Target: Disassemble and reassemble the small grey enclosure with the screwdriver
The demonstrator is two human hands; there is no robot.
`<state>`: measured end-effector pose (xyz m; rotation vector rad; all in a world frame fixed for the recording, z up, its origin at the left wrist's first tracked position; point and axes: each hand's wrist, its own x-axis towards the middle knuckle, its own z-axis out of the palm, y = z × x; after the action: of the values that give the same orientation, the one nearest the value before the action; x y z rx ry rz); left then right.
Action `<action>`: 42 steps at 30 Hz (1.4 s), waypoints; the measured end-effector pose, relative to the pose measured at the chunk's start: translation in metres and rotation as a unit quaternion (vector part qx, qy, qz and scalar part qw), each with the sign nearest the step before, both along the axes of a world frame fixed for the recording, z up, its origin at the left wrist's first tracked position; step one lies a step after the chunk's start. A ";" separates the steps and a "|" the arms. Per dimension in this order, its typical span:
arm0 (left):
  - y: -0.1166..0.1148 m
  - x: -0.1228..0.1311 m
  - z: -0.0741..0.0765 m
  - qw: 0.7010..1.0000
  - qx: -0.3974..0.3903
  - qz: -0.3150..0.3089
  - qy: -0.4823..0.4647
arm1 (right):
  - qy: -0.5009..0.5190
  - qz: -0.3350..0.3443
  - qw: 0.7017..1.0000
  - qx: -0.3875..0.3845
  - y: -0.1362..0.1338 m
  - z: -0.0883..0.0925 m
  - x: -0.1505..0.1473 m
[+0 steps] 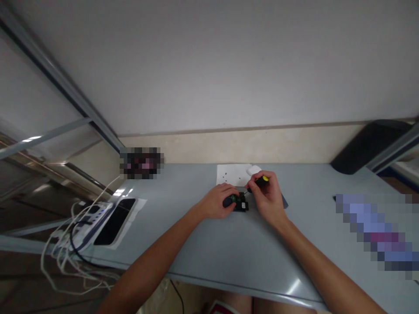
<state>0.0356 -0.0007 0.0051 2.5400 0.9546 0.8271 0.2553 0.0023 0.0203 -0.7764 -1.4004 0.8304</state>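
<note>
I have both bare arms stretched forward, the left forearm (170, 244) slanting in from lower left, the right forearm (314, 248) from lower right, converging ahead of me. My left hand (218, 201) is turned back-up, its fingers bent in a grip. My right hand (267, 196), just beside it, pinches with thumb and curled fingers. Below, part of my legs (237, 301) shows.

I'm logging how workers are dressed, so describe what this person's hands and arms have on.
The left hand and right hand show no gloves. Both forearms are bare, with no sleeve, watch, bracelet or marking visible. Rings are too small to tell.
</note>
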 end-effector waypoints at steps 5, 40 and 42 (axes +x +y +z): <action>0.001 0.000 -0.001 1.000 -0.011 0.002 0.001 | -0.011 -0.007 1.000 0.002 -0.001 0.000 0.002; 0.001 0.001 0.002 1.000 -0.030 0.008 0.001 | -0.029 -0.010 1.000 0.000 -0.003 0.005 0.008; 0.001 0.001 0.002 1.000 -0.029 0.004 0.003 | -0.028 -0.013 1.000 0.000 -0.004 0.006 0.008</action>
<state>0.0365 0.0007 0.0071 2.4921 0.9782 0.7819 0.2635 -0.0017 0.0264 -0.8213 -1.4370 0.7935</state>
